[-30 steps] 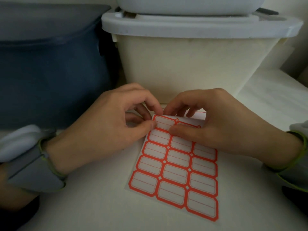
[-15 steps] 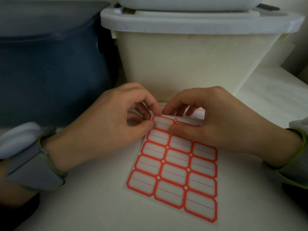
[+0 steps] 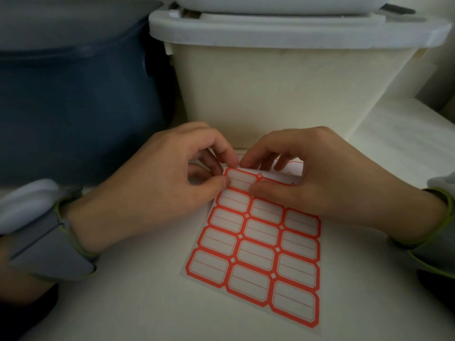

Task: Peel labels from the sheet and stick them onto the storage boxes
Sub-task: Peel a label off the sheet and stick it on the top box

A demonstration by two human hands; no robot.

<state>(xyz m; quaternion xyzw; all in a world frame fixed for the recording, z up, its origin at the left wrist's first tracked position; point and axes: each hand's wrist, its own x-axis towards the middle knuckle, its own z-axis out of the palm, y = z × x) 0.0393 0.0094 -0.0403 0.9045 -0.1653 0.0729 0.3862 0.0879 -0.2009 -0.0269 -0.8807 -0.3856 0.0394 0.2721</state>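
The label sheet (image 3: 256,244) lies flat on the white surface (image 3: 138,303), directly in front of the cream storage box (image 3: 283,94), with its far edge close to the foot of that box. The sheet carries three columns of red-bordered white labels, and its far edge is curled upward off the surface. The left hand (image 3: 157,188) rests at the far-left corner of the sheet; its thumb presses on the first label (image 3: 242,179) of the left column while the index fingertip meets the curled edge from above, so the grip is pinched on the corner of the sheet. The right hand (image 3: 320,178) rests on the far-right part of the sheet; its thumb lies flat across the top of the middle column and its index fingertip touches the same curled edge, tip to tip with the left index finger, so this grip is also pinched on the sheet edge. It cannot be told whether a label is already separated from the backing. The cream storage box has a pale grey lid (image 3: 295,28), and another pale container (image 3: 283,3) sits on top of the lid. A dark blue storage box (image 3: 73,94) stands just beside the cream box, to its left. Both wrists carry grey cuffs (image 3: 49,244) with green edging.
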